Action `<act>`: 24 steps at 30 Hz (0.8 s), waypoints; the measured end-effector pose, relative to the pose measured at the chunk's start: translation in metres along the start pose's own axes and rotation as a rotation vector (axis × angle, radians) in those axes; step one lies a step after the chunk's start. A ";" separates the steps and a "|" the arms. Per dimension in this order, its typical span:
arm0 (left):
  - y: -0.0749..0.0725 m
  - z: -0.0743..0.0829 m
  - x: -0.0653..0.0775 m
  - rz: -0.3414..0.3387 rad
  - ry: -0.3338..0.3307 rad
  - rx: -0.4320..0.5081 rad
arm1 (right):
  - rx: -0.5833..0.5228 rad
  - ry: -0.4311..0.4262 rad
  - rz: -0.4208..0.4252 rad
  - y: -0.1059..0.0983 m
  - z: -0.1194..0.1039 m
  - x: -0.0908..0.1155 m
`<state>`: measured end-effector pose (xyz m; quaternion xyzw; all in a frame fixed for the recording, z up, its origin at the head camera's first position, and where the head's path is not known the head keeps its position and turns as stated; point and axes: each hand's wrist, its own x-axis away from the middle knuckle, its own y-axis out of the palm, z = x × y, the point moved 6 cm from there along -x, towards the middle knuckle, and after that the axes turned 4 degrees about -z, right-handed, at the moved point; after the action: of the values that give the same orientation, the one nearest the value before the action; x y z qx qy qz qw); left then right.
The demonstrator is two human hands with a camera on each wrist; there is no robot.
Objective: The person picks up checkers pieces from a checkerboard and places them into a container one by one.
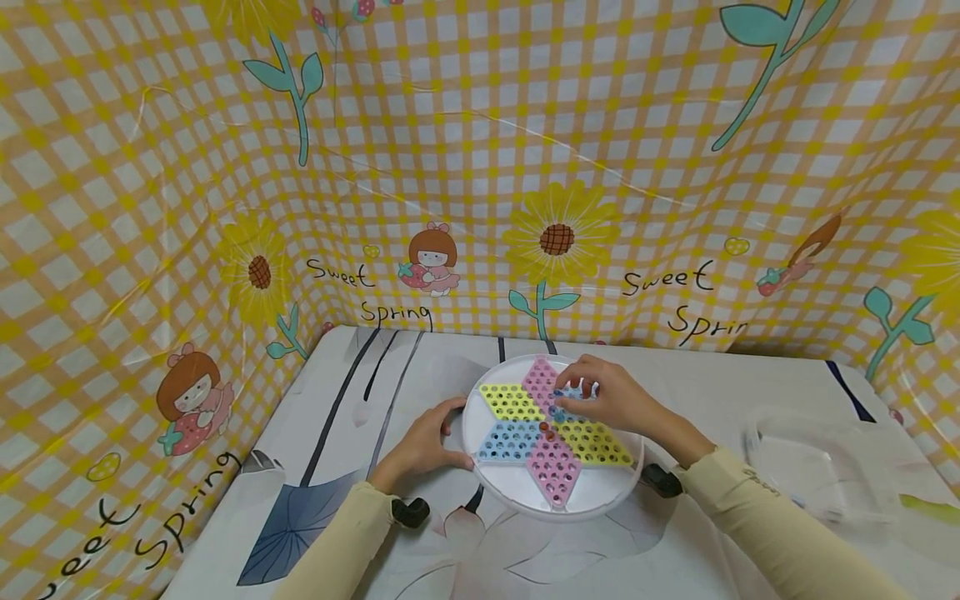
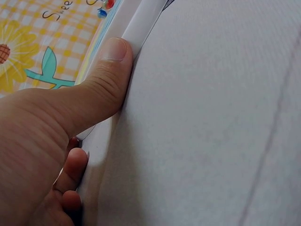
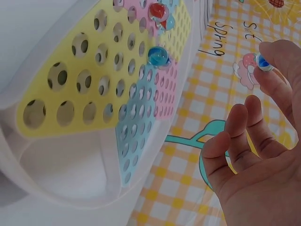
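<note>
A round white Chinese checkers board (image 1: 480, 492) with a pink, yellow and blue star of holes rests on the table. My left hand (image 1: 423, 442) holds its left rim, the thumb (image 2: 106, 77) along the edge and the other fingers curled against the side. Above the far right part of the board, my right hand (image 1: 607, 396) pinches a blue and clear marble (image 3: 265, 62) between thumb and forefinger. Red marbles (image 1: 547, 430) sit near the star's centre. Close by is a blue marble (image 3: 158, 56), beside the pink and blue sections.
A clear plastic container (image 1: 810, 458) stands on the table to the right. The table (image 1: 420, 550) has a white cover with grey plant prints. A yellow checked cloth (image 1: 465, 150) hangs behind and on both sides. Dark bands (image 1: 410, 512) sit at both wrists.
</note>
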<state>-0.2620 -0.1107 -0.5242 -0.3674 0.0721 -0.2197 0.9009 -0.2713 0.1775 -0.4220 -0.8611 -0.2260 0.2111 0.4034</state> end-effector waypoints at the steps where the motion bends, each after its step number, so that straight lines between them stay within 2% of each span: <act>1: 0.000 0.000 0.000 0.000 -0.002 -0.001 | 0.002 -0.007 0.007 -0.001 0.000 0.001; 9: 0.000 0.001 0.000 -0.004 -0.001 0.007 | 0.030 -0.050 0.069 -0.015 0.004 0.012; 17: 0.002 -0.001 -0.001 -0.002 -0.003 0.001 | 0.057 -0.012 0.111 -0.029 0.013 0.033; 24: 0.001 -0.002 -0.001 0.003 0.004 -0.002 | 0.094 0.071 0.139 -0.047 0.028 0.057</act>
<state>-0.2634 -0.1109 -0.5264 -0.3677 0.0744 -0.2191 0.9007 -0.2510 0.2531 -0.4120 -0.8617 -0.1411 0.2181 0.4358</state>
